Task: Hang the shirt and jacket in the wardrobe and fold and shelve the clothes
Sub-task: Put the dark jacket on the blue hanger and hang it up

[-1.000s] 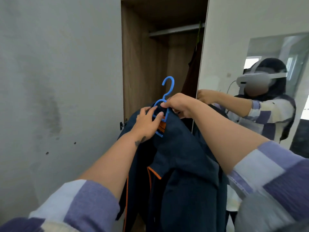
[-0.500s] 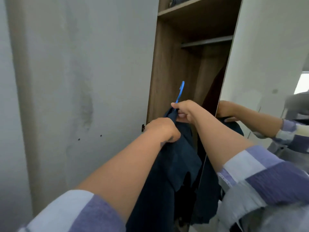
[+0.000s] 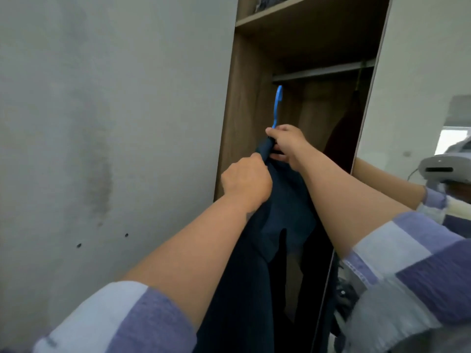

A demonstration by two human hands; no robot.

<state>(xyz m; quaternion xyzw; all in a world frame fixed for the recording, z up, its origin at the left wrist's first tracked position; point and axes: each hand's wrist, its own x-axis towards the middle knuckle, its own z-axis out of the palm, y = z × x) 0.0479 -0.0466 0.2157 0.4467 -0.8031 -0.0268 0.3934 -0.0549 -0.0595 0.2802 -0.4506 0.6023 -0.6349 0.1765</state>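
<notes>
The jacket [image 3: 277, 225] is dark navy, almost black in the shade, and hangs in long loose folds from a bunched top down past the bottom edge of the view. Its cloth looks thick and matte, and one flap falls to a point in front of the darker folds behind. The jacket sits on a bright blue plastic hanger [image 3: 277, 105], of which only the thin hook shows, seen edge-on and rising above the gathered collar. The hook's tip is just below the metal rail [image 3: 321, 72] and not over it.

The right hand [image 3: 286, 145] grips the base of the hook together with the top of the jacket, fingers curled round them. The left hand [image 3: 246, 182], just below and nearer, is closed on a fold of the jacket's cloth at the shoulder. The two hands are close together, almost touching. Both forearms are bare, with purple and white checked sleeves pushed up.

All this is held in the open mouth of the wooden wardrobe [image 3: 239, 110], at its left side. Further right on the rail hangs a dark reddish garment [image 3: 344, 138]. A shelf [image 3: 277, 11] runs above the rail. To the left stands a grey wall [image 3: 102, 123]; to the right, a mirrored door [image 3: 418, 85].
</notes>
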